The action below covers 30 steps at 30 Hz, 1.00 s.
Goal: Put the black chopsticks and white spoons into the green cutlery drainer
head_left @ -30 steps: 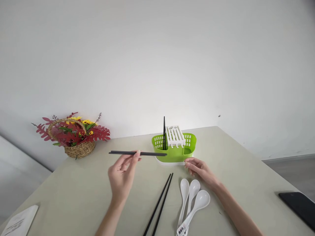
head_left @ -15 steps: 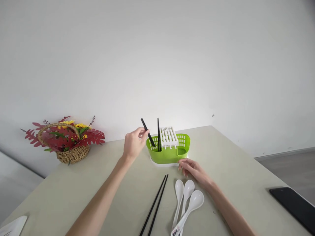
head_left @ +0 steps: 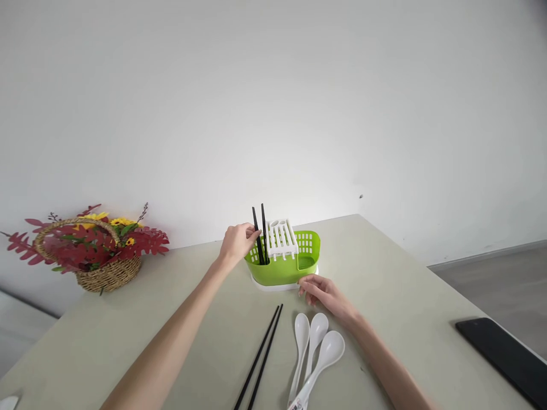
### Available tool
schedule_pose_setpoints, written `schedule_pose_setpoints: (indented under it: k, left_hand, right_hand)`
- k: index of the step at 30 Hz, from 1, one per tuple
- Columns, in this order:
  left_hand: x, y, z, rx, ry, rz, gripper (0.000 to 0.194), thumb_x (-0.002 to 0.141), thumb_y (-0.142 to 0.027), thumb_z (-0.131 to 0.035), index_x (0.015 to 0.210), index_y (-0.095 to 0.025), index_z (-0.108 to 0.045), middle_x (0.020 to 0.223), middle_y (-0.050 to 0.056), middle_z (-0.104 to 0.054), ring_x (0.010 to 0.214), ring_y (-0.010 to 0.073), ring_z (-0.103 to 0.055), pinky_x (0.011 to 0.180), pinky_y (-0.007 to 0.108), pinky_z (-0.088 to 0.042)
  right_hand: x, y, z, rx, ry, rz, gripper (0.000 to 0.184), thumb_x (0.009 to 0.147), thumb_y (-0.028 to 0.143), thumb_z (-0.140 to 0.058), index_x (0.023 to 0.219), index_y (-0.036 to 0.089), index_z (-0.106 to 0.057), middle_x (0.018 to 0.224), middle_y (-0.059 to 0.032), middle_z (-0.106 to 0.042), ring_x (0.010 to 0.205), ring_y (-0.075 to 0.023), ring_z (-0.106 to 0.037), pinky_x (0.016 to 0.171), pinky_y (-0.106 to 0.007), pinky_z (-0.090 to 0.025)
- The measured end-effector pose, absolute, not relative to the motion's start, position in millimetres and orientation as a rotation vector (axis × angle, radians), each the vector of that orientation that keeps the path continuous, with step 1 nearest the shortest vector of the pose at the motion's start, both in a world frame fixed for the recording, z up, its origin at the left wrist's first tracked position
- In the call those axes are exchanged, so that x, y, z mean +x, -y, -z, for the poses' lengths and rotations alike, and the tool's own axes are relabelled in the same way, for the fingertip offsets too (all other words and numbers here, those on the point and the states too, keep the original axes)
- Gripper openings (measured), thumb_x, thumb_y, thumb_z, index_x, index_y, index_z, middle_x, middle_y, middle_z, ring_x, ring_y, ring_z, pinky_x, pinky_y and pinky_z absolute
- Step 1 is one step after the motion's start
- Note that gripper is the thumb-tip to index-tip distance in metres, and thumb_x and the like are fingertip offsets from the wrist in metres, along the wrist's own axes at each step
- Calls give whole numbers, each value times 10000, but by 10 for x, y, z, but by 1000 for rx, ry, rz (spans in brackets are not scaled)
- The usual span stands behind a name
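Note:
My left hand is closed, pinching black chopsticks that stand nearly upright in the left end of a green cutlery holder. Other black chopsticks stand right beside them in that compartment. A white slotted rack sits across the holder's middle. At the front right of the white base, my right hand has curled fingers against the edge; some fingertips are hidden. Nearer to me, two black chopsticks lie on the table, with three white spoons to their right.
A wicker basket of red and yellow artificial flowers stands at the left by the wall. Near the table's right edge lies a black phone. Part of a white object shows in the lower left corner.
The chopsticks in my left hand have gone lower into the holder and turned from leaning to nearly upright. My right hand stays at the base. The whole view has shifted slightly.

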<state>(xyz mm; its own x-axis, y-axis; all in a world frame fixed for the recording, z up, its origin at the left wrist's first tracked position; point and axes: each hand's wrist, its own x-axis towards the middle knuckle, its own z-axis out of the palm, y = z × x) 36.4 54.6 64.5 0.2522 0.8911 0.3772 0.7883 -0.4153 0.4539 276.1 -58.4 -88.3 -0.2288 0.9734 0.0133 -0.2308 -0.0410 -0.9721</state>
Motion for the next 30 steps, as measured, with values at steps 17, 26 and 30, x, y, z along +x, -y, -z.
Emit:
schedule_pose_setpoints:
  k: [17,26,30]
  left_hand:
    - [381,-653,-481,2379,-1614,-972,258,890,-473,-661,882,-241,-773,988,68,-797,873,244,-714,827,353,-527]
    - [332,-464,-432,2358,-1587,-1183,319,915,-477,-657,1096,-222,-717,1171,103,-731,1042,264,-671,939,395,-509]
    - [333,-20,-385,2196,-1596,-1538,295,977,-484,-569,1102,-225,-637,1024,77,-687,880,213,-643,812,331,-510]
  right_hand:
    - [2760,590,865,-925,1191,-1484,516,795,685,-773,969,201,-733,848,-37,-720,647,-141,-551,638,-305,-465]
    - [2761,585,847,-946,1200,-1468,528,777,700,-778,956,205,-744,835,-34,-724,638,-144,-560,638,-311,-476]
    - [2763,586,856,-948,1200,-1478,504,788,688,-776,955,213,-744,846,-29,-723,647,-145,-559,642,-309,-471]
